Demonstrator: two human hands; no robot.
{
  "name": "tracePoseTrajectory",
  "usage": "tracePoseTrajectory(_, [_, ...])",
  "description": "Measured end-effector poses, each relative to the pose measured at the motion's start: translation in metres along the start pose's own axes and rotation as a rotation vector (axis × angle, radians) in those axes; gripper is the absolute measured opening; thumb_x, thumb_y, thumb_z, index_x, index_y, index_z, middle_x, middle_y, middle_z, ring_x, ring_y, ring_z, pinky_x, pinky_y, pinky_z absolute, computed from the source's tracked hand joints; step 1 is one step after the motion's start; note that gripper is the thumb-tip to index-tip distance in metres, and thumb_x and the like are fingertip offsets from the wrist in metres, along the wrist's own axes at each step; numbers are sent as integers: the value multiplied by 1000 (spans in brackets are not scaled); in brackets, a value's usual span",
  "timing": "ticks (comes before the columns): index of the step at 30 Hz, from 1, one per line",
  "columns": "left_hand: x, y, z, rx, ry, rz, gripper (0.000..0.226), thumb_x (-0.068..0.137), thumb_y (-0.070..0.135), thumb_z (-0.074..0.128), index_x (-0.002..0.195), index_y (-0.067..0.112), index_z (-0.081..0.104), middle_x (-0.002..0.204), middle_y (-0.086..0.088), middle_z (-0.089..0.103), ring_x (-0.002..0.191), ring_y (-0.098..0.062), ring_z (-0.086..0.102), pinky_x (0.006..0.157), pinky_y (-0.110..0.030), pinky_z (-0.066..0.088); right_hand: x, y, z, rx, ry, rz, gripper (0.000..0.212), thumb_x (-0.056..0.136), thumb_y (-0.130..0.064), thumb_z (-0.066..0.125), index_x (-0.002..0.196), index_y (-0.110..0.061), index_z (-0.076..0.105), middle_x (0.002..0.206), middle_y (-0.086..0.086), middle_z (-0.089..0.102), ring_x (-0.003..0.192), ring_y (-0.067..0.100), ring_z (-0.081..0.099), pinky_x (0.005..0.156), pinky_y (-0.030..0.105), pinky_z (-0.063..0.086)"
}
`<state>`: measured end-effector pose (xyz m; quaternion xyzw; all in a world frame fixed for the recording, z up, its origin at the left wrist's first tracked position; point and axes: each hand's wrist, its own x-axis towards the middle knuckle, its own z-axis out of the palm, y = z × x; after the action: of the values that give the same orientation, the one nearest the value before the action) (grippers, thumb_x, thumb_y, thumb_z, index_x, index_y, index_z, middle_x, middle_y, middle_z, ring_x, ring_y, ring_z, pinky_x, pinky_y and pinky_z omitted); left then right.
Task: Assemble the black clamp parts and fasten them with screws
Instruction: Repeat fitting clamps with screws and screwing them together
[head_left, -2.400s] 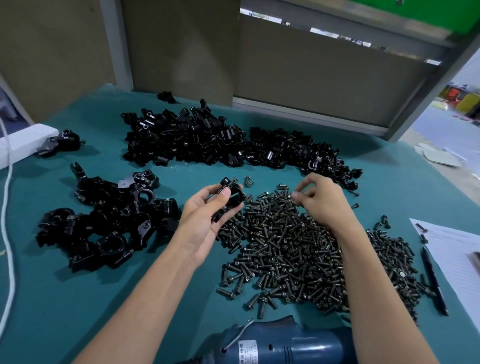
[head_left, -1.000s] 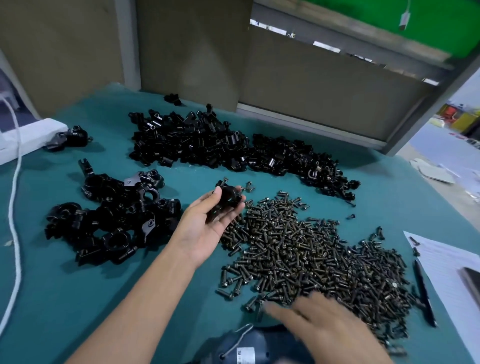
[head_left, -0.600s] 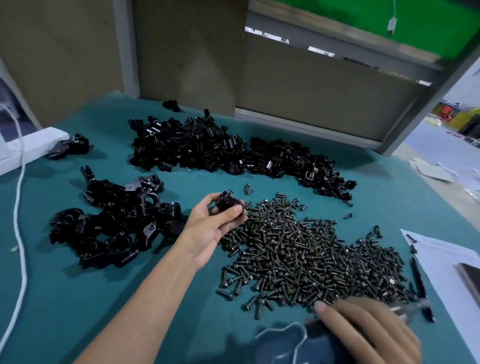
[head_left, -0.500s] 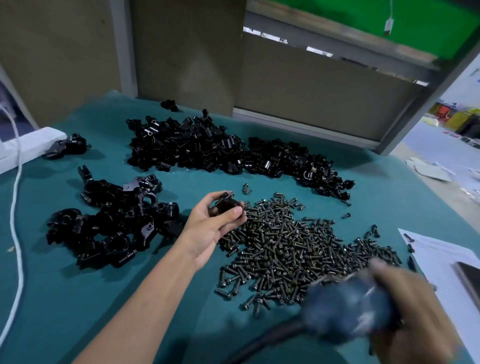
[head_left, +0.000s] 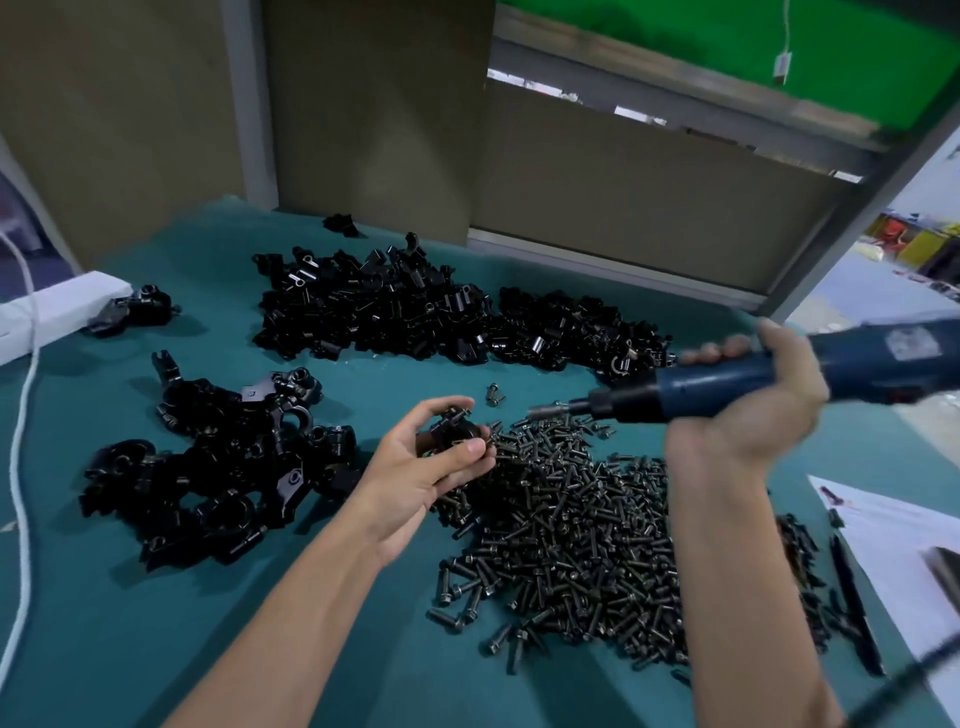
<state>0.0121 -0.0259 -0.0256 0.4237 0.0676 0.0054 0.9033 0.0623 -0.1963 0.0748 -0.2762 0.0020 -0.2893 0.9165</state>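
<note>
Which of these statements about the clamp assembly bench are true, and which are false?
1. The left hand holds a black clamp part. True.
2. The right hand is picking from the screw pile. False: it grips a blue electric screwdriver above the pile.
3. The screwdriver's bit is seated in the held clamp part. False: the tip is apart from it, to its right.
4. A black pen lies at the white paper's edge. True.
</note>
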Motion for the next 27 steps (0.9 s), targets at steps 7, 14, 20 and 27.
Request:
tracePoseTrajectory(7, [0,1,0,-9,-22,16,46,66,2,74,110,14,69,100,-18,74,93,-32,72,76,-28,59,16,22,23,-108,-23,348,16,80,-5,59,84,-8,44,60,3,47,47,17,44,50,25,41])
tracePoseTrajectory(14, [3,-2,0,-17,-53,10,45,67,1,72,109,12,64,96,-14,75,92,-30,72,75,-26,59,22,26,26,-114,-42,324,12,80,-5,58,74,-10,48,57,3,47,46,17,43,50,26,40])
tracePoseTrajectory(20, [4,-2,-1,-3,-75,5,50,68,0,71,116,10,62,99,-13,75,91,-29,72,75,-26,59,21,27,29,-98,-74,360,14,81,-5,57,74,-10,46,56,2,45,45,16,42,48,26,40])
tracePoseTrajectory(27, [3,-1,-3,78,-136,-32,54,72,1,71,124,6,57,104,-11,74,95,-28,72,81,-30,58,25,22,27,-67,-119,413,15,83,-7,54,74,-13,44,55,1,43,44,15,39,48,24,38])
